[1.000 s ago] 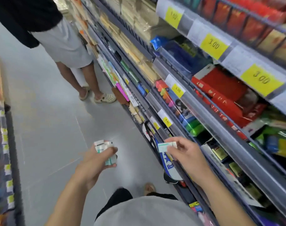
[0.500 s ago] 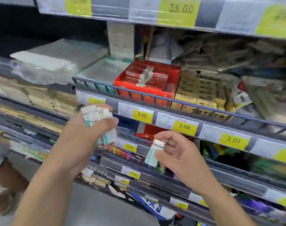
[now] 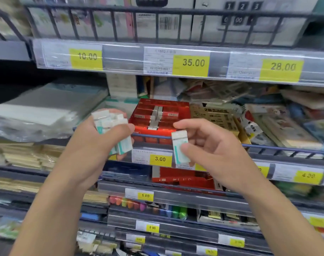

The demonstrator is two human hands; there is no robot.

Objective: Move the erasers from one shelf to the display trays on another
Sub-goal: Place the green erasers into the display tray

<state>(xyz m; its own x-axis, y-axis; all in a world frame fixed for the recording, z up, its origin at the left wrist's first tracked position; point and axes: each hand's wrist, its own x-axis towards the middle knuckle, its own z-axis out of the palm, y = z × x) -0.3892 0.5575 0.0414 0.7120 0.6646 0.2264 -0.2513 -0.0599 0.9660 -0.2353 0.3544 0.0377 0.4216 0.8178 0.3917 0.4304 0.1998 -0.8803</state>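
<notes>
Evidently light, stiff little blocks: the left hand [image 3: 100, 139] clamps a bundle of erasers [image 3: 111, 130] before the shelf's front rail [image 3: 268, 146] — the right hand [image 3: 209, 150] pinches one eraser [image 3: 181, 148] by its slick-sleeved faces.

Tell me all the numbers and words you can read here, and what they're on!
"10.00" top-shelf yellow tag
"35.00" yellow tag
"28.00" yellow tag
"1 2 3", "0 00" calculator box
"3.00" tag behind the hands
"5.00" tag
"8.80" tag
Eraser wrappers, red box print, small tag print: too blurred.
</notes>
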